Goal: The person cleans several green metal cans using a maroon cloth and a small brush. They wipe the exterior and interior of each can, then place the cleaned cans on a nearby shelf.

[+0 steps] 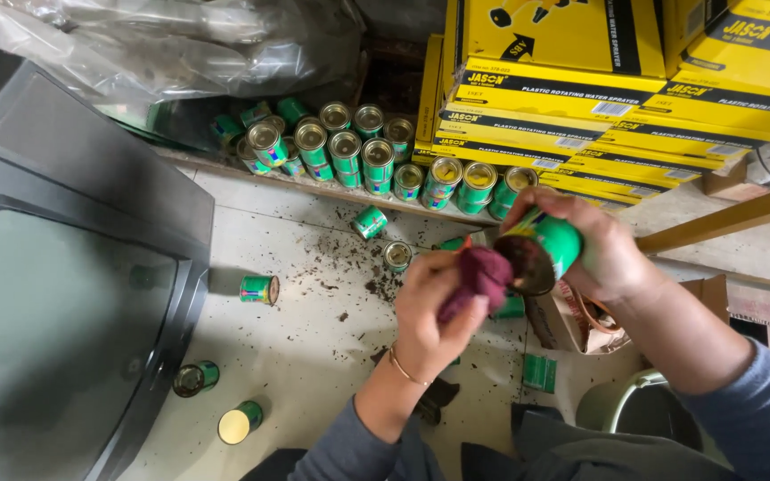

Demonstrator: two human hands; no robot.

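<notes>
Right hand [612, 254] grasping green tin [541, 249], left hand [430, 307] clenched on maroon rag [483, 272]; risk of tin slipping, knocking stacked tins [376, 151].

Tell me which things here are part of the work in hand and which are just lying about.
In use:
left hand
dark red cloth
right hand
green tin, held in the right hand, cloth at its dirty end

Lying about:
clustered green tins
stray tins
yellow boxes
old television
plastic sheeting
</notes>
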